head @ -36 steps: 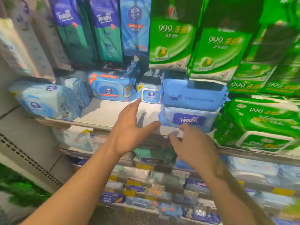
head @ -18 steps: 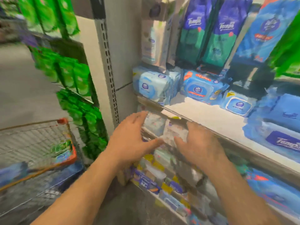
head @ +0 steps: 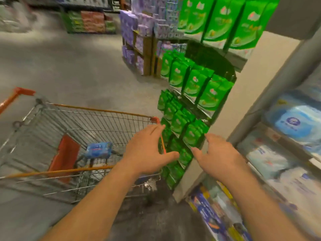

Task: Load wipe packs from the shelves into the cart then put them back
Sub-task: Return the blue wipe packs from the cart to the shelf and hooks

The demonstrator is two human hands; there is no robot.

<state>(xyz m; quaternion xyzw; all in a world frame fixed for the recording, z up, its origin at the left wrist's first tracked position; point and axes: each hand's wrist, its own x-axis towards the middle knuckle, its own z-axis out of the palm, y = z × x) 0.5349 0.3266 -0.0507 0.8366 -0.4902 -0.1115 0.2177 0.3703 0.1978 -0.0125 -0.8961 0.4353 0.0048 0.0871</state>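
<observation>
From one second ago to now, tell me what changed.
The view swung left, from the wipe shelves to the wire cart and the green hanging packs. Both hands came away from the shelf edge; the left hand now hovers by the cart's corner, the right hand beside it. Unchanged: both hands open, holding nothing.

- Two bare forearms show from the lower edge of the view, with no sleeve over either.
- The left hand (head: 147, 150) carries no glove, ring or watch.
- The right hand (head: 218, 153) is likewise ungloved, its wrist bare and its nails short.
</observation>
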